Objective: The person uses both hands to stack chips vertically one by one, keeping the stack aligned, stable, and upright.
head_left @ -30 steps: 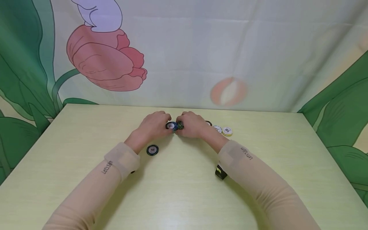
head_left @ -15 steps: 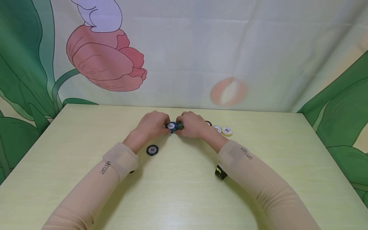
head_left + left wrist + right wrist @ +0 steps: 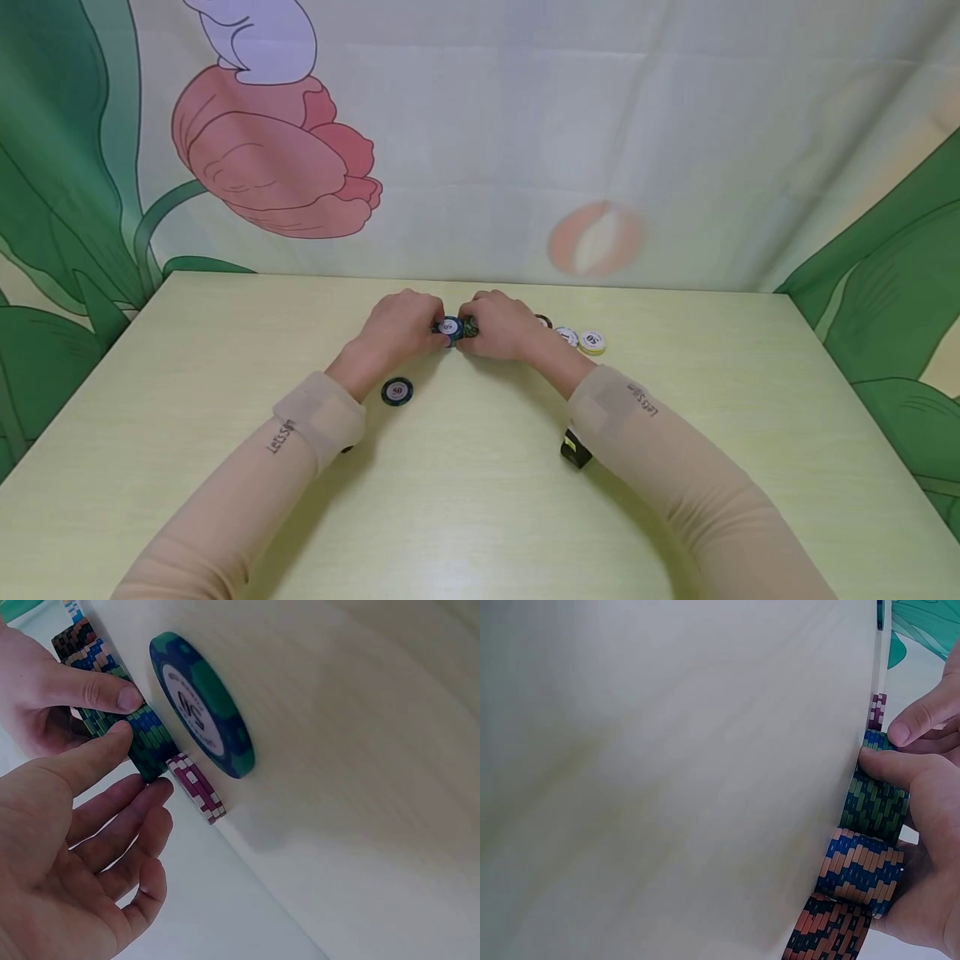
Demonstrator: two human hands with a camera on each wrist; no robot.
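At the far middle of the table, both hands meet at a row of poker chip stacks. My left hand [image 3: 401,327] pinches a blue-and-green chip stack [image 3: 154,742] between thumb and fingers, its top chip showing a white centre in the head view. Close on its right, my right hand [image 3: 501,325] grips a dark green chip stack [image 3: 875,804] with thumb and fingers, partly hiding it. Beside the left fingers stands a purple-and-white chip stack [image 3: 196,787], hidden in the head view. Nearer me, one chip marked 50 [image 3: 397,392] lies flat.
Right of the hands are a yellow-edged stack [image 3: 592,341] and a white chip [image 3: 567,336]. A blue-and-orange stack [image 3: 861,871] and a black-and-orange stack [image 3: 826,928] continue the row. A black-and-yellow object [image 3: 575,450] shows under the right sleeve. A printed cloth [image 3: 480,167] hangs behind the table.
My left hand shifted slightly left off the blue-and-green stack's top, then came back right against it. The right hand has stayed in place on the green stack.
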